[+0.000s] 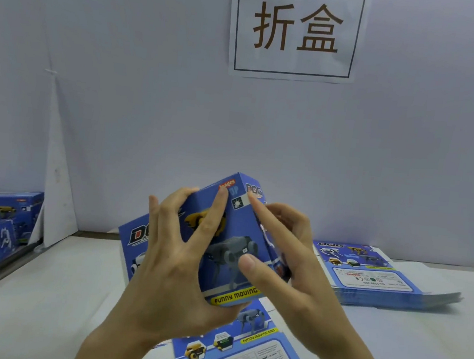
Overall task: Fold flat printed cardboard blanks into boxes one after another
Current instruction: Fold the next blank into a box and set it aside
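Box (pixel 241 223) held tilted above the flat blank (pixel 242 353). Left hand (pixel 168 274) grips its front face, fingers spread wide. Right hand (pixel 289 259) clasps its side, index finger straight, thumb pressing.

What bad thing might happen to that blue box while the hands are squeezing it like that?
1. The left hand and right hand squeeze the box from both sides; too hard a squeeze might dent its card.
2. It is held up in the air, so a slip could drop it onto the flat sheet below.
3. The pile of sheets on the right is fanned out; a bump might scatter it.
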{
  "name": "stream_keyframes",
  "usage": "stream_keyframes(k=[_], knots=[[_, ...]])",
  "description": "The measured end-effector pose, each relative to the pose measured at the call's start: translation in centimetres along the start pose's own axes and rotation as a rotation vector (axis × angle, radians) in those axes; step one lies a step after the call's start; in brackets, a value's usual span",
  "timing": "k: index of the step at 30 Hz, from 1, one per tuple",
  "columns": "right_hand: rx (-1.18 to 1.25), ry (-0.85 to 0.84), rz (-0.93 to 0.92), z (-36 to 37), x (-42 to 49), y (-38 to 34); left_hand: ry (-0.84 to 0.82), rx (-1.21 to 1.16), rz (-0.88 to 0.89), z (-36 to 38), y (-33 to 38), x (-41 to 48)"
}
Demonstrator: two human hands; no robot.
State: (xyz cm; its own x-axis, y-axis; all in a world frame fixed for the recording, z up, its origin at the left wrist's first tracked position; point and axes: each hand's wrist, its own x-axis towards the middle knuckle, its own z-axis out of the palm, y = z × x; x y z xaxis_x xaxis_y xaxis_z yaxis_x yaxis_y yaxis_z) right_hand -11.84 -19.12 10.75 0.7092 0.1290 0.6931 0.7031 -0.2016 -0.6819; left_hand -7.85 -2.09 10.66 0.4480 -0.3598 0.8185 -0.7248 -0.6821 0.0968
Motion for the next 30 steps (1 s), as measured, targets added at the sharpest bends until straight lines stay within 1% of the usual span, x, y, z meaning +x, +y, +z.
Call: stream_keyframes(k=[2, 7, 9, 12, 13, 14, 15, 16, 17, 19, 21, 22, 23, 24, 25, 26, 27, 28, 30], knots=[[0.034, 0.001, 0.029, -0.1, -0.1, 0.0, 0.006, -0.003, 0.022, 0.0, 0.1, 0.0], [-0.007, 0.081, 0.014, 0.3, 0.2, 0.1, 0.034, -0.024, 0.029, 0.4, 0.3, 0.0], [0.066, 0.107, 0.112, -0.1, 0.5, -0.1, -0.007, 0.021, 0.088, 0.3, 0.0, 0.0], [0.277, 0.168, 0.309, -0.8, 0.8, 0.3, -0.050, 0.103, 0.189, 0.6, -0.2, 0.1], [0.286, 0.223, 0.335, -0.9, 0.9, 0.5, -0.056, 0.111, 0.175, 0.9, -0.2, 0.1], [0.281, 0.294, 0.339, -1.1, 1.0, 0.7, -0.053, 0.101, 0.124, 1.3, -0.2, 0.0], [0.288, 0.372, 0.329, -1.2, 1.0, 1.0, -0.039, 0.053, 0.033, 1.7, -0.3, -0.2], [0.310, 0.440, 0.313, -1.4, 1.1, 1.3, -0.016, -0.047, -0.082, 1.9, -0.4, -0.3], [0.338, 0.493, 0.297, -1.4, 1.1, 1.6, 0.000, -0.204, -0.216, 1.9, -0.5, -0.4], [0.407, 0.527, 0.263, -1.1, 1.0, 2.0, 0.096, -0.594, -0.516, 1.8, -0.9, -0.4], [0.475, 0.449, 0.252, -1.1, 1.1, 2.2, 0.162, -1.043, -0.808, 1.8, -1.9, 0.0], [0.482, 0.366, 0.287, -1.2, 1.0, 2.2, 0.137, -1.248, -0.897, 1.8, -2.4, 0.1], [0.448, 0.256, 0.349, -1.4, 0.9, 2.2, 0.098, -1.378, -0.932, 1.9, -2.8, 0.2], [0.357, 0.133, 0.424, -1.8, 0.8, 2.3, 0.087, -1.417, -0.928, 2.1, -3.3, 0.1], [0.228, 0.035, 0.497, -2.2, 0.7, 2.3, 0.090, -1.393, -0.901, 2.3, -3.5, 0.1], [0.103, 0.004, 0.553, -2.8, 0.7, 2.4, 0.099, -1.332, -0.848, 2.5, -4.0, -0.1], [0.015, 0.041, 0.575, -3.3, 0.9, 2.6, 0.073, -1.234, -0.760, 2.5, -4.4, -0.2], [-0.019, 0.111, 0.563, -3.9, 1.1, 3.0, 0.019, -1.104, -0.655, 2.6, -4.8, -0.5], [0.011, 0.222, 0.539, -4.5, 1.5, 3.2, -0.118, -0.897, -0.515, 3.0, -5.2, -1.1]])
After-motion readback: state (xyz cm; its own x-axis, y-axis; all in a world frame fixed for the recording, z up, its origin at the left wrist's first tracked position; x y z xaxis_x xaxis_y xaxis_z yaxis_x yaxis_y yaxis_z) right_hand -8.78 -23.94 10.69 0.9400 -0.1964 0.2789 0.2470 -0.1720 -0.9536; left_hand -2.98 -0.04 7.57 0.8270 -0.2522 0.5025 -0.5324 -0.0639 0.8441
